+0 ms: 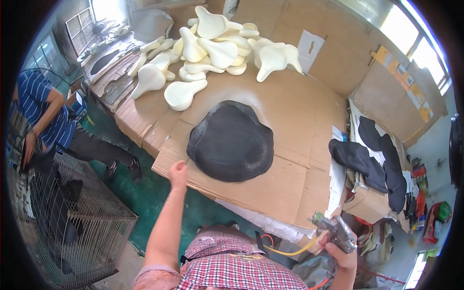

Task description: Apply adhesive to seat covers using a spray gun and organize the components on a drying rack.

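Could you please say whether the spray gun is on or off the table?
Off it: the right hand holds the spray gun up.

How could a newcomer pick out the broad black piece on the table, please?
Find the cardboard-covered table. Near its front edge, right of the left hand, lies the broad black piece. Its black colour separates it from the cream saddle shapes behind.

So the black sheet (231,142) is a big matte piece with a lumpy, rounded outline and some pale, dusty scuffs around the edges. It's lying pretty flat on the cardboard-topped counter (295,125), toward the near edge. The spray gun (342,234) is grubby grey metal with a greenish end, tilted in the right hand (344,256) by the counter's near right corner.
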Tool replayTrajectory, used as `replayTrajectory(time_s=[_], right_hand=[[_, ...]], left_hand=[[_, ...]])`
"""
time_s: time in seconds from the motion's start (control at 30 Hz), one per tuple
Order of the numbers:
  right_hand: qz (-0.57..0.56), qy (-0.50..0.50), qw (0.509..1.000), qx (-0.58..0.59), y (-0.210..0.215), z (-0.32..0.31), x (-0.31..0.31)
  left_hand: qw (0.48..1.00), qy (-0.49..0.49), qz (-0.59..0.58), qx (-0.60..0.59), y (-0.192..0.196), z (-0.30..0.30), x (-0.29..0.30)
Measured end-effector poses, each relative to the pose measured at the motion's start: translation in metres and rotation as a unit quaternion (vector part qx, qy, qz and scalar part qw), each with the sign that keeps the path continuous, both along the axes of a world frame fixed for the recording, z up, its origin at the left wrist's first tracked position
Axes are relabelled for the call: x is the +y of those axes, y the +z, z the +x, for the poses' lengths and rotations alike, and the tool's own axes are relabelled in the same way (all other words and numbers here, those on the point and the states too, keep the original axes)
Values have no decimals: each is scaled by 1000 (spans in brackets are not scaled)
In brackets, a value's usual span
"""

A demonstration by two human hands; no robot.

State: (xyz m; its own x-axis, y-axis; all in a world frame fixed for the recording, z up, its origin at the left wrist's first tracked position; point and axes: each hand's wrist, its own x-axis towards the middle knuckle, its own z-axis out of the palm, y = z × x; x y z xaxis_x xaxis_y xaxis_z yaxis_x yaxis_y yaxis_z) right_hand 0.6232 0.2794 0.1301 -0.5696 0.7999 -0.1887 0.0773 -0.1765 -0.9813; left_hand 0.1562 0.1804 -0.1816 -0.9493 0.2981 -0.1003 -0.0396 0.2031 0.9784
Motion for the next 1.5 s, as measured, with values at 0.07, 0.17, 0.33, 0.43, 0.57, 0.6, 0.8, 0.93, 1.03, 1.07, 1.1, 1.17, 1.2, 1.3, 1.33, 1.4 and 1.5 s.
replayTrajectory(time_s=[0.07, 0.17, 0.33, 0.43, 0.57, 0.6, 0.8, 0.93, 1.03, 1.07, 1.1, 1.17, 1.2, 1.3, 1.33, 1.4, 1.5], right_hand=[[35, 13, 999, 5, 0, -5, 12], [34, 4, 999, -2, 1, -3, 25], [17, 116, 989, -92, -3, 25, 32], [57, 23, 998, -11, -7, 10, 42], [15, 63, 998, 19, -8, 15, 43], [13, 63, 998, 18, -7, 20, 40], [-43, 52, 997, -42, -5, 46, 43], [56, 20, 998, 5, -11, 18, 51], [62, -9, 998, 14, -22, 22, 58], [47, -20, 999, 16, -23, 23, 59], [49, 24, 998, 17, -21, 27, 58], [32, 69, 997, 5, -24, 42, 54], [17, 112, 994, -5, -24, 45, 53], [-9, 18, 1000, -11, -19, 44, 46], [-12, -25, 999, -16, -19, 47, 45], [-8, 0, 1000, -14, -19, 54, 43], [-61, 69, 996, -2, -19, 47, 32]], left_hand=[[992, -51, -115, 25, -2, 27, 34], [968, -14, -231, 100, 7, 54, 67], [953, -4, -291, 88, 18, 54, 82], [948, -12, -309, 75, 14, 50, 83], [958, 115, -245, 96, 3, 55, 87], [957, 115, -248, 95, 4, 57, 87], [957, 45, -283, 55, 6, 52, 89], [963, 67, -250, 80, 21, 57, 93], [984, 61, -159, 50, 36, 59, 98], [995, 48, -82, 8, 40, 57, 100], [995, 51, -84, 9, 42, 55, 99], [951, 36, 155, -266, 46, 51, 99], [951, 37, 157, -263, 42, 49, 98], [858, 136, 329, -371, 31, 52, 95], [857, 133, 329, -373, 30, 56, 97], [894, 223, 253, -294, 26, 62, 99], [912, 263, 200, -243, 22, 67, 99]])
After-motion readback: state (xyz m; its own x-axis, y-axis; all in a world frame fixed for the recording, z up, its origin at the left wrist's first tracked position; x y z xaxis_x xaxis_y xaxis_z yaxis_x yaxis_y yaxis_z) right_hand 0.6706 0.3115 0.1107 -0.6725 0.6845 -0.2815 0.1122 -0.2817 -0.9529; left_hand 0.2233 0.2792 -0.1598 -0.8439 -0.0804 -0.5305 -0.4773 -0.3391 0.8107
